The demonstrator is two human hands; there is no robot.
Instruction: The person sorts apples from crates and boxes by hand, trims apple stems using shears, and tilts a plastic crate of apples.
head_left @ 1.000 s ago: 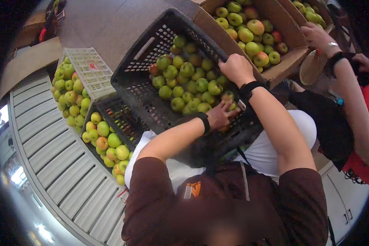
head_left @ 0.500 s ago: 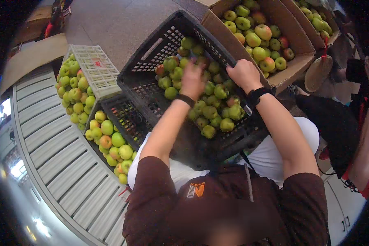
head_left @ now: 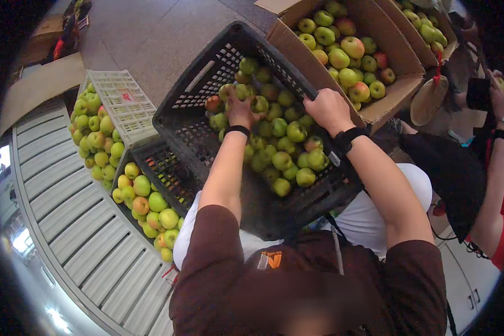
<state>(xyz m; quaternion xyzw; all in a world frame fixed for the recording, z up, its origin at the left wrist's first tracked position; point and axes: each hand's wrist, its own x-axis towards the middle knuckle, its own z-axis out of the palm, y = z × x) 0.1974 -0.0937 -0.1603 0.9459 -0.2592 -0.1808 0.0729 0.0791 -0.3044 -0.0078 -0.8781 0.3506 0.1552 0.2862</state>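
Note:
A black plastic crate (head_left: 191, 79) rests tilted across my lap, with green and reddish apples (head_left: 297, 132) heaped inside it. My left hand (head_left: 242, 111) is down among the apples toward the crate's far left, fingers spread over several of them. Fruit partly hides the fingertips. On the crate's right rim, my right hand (head_left: 327, 110) is closed, its fingers wrapped over the edge and partly hidden. Both wrists wear dark bands.
Cardboard boxes of apples (head_left: 393, 96) stand at upper right. On the left are a white crate (head_left: 133, 110), another black crate (head_left: 162, 168) with apples beside it, and a grey slatted conveyor (head_left: 78, 224). A co-worker's arm (head_left: 490, 185) shows at far right.
My left hand has moved left over the apples, its fingers now spreading instead of blurred. My right hand keeps its hold on the rim. The co-worker's hand has come into view at right.

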